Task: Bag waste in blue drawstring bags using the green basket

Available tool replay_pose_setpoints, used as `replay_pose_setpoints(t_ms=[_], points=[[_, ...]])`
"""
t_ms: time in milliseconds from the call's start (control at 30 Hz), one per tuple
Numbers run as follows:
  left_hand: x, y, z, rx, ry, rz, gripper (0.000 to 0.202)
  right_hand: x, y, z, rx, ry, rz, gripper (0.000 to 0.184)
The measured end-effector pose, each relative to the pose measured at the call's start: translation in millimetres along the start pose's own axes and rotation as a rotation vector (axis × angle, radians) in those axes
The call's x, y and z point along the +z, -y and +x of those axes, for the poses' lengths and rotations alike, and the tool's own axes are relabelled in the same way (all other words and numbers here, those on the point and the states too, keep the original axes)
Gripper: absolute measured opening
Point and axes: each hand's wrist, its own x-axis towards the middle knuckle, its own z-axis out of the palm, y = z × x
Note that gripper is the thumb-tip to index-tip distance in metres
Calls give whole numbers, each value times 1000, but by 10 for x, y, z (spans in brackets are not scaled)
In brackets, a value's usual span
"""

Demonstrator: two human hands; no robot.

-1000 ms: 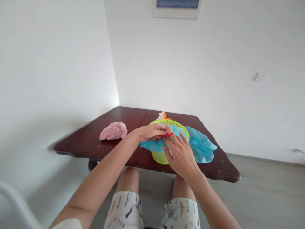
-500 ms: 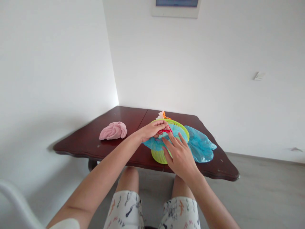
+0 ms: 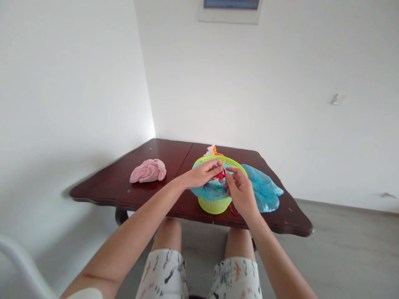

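Two legs in white printed shorts [image 3: 163,274] sit nearest, below the front edge of the tabletop. Above them, both forearms reach forward and meet over the work. The left hand [image 3: 202,175] and right hand [image 3: 240,194] are close together, their grips closed with the fingertips pinching a thin red cord [image 3: 220,176] from either side. A short length of the cord hangs free below the right hand, just past the basket's front. The cord looks light and limp, likely to slip unless pinched close to the fingertips. Under it lies a crumpled blue plastic sheet [image 3: 210,191], thin, soft and probably slick, best taken by a fold rather than a flat stretch. It drapes over the mouth of a green plastic basket [image 3: 215,205], a light, stiff, open-weave piece with a firm rim, and a loose lobe spreads onto the dark wood tabletop [image 3: 162,155] to the right. Farther left lies a bunched pink cloth [image 3: 148,171]. Behind the basket, a bit of orange and white material [image 3: 212,150] shows. Beyond, a white wall [image 3: 77,83] carries a framed picture [image 3: 229,10].
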Motion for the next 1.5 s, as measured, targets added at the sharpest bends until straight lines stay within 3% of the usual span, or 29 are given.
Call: replay_pose_setpoints(t_ms=[200, 367, 467, 533, 700, 1000, 1133, 1333, 1500], points=[[17, 36, -4, 50, 16, 28, 50, -4, 64, 38, -24, 72, 36, 42], [27, 76, -130, 14, 20, -127, 27, 25, 77, 38, -26, -12, 52, 43], [37, 73, -243, 92, 31, -159, 53, 40, 88, 39, -1, -24, 68, 45], [53, 57, -294, 154, 20, -115, 59, 44, 101, 35, 17, -13, 78, 46], [102, 22, -299, 202, -56, -63, 36, 34, 127, 21, 29, 12, 79, 48], [141, 19, -277, 197, -163, 104, 34, 35, 118, -3, 37, 24, 63, 40], [113, -11, -317, 185, -183, 167, 33, 3, 136, 16, 20, -57, 109, 35], [72, -71, -429, 209, -218, 148, 30, -103, 163, 80, 158, -213, 371, 39], [16, -49, -562, 254, -361, 77, 24, -291, 147, 207, 179, -327, 541, 34]])
